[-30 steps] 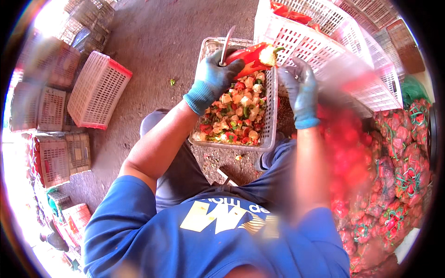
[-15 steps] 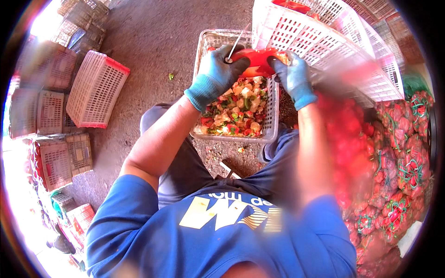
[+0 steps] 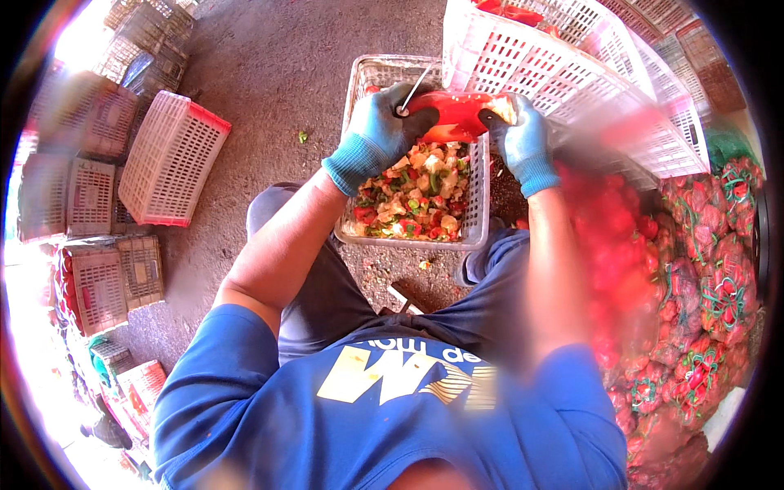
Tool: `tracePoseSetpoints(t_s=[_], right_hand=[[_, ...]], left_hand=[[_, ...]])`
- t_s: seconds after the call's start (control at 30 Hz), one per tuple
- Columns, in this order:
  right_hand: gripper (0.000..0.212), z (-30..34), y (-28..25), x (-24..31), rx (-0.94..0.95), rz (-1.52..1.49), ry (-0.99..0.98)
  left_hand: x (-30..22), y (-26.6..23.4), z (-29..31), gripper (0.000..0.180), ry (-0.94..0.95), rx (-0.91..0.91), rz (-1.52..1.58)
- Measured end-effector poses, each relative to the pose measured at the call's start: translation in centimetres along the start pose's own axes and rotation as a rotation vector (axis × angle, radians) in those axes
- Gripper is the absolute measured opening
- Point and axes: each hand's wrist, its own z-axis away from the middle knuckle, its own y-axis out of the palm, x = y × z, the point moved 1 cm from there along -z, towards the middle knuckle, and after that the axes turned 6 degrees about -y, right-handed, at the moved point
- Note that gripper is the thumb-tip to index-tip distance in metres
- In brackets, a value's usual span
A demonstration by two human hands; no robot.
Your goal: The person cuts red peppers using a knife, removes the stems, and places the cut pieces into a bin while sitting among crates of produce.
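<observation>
Both hands wear blue gloves with dark fingertips. My left hand (image 3: 374,135) is closed on the left end of a long red pepper (image 3: 457,109), which looks split open. A thin pale rod (image 3: 417,88), perhaps a tool's shaft, sticks up from that same hand; its other end is hidden. My right hand (image 3: 524,145) pinches the pepper's right end, where a pale seedy core (image 3: 502,108) shows by the fingers. Below the hands stands a grey plastic crate (image 3: 408,243) with pale cores, green stems and red scraps (image 3: 429,192) in it.
A tall white crate (image 3: 539,61) with red peppers in it stands at the far right. Blurred red peppers (image 3: 608,261) and net bags of red produce (image 3: 702,286) are heaped on the right. A white crate with a red rim (image 3: 173,159) and stacked crates (image 3: 90,196) stand left.
The pale core shows more by my right fingers, and the right hand has shifted slightly. The left hand keeps its grip on the pepper and the rod, tilted slightly differently.
</observation>
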Motion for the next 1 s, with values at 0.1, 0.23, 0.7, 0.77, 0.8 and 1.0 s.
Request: tracePoseSetpoints(t_s=[0.1,0.23,0.7,0.77,0.8,1.0], right_hand=[[0.047,-0.2,0.1,-4.1,-0.036,0.018,0.054],[0.04,-0.4,-2.6,-2.3,-0.013,-0.476,0.307],[0.056,1.7,-4.0,3.7,0.198,-0.743,0.385],[0.05,1.5,-4.5,3.1,0.124,-0.921,0.526],[0.045,1.1,-4.5,2.9,0.004,-0.975,0.642],[0.042,1.3,-5.0,1.0,0.192,-1.302,0.605]], left_hand=[[-0.1,-1.2,0.5,0.041,-0.017,-0.024,-0.038],[-0.2,-3.5,0.3,0.046,-0.337,-0.051,0.219],[4.1,-3.8,-1.7,0.035,-0.438,0.238,0.059],[0.8,-3.9,-5.9,0.033,0.053,0.137,-0.004],[-1.2,-4.0,-7.3,0.034,0.582,0.043,-0.275],[-9.4,-1.7,-8.3,0.036,0.237,0.198,0.215]])
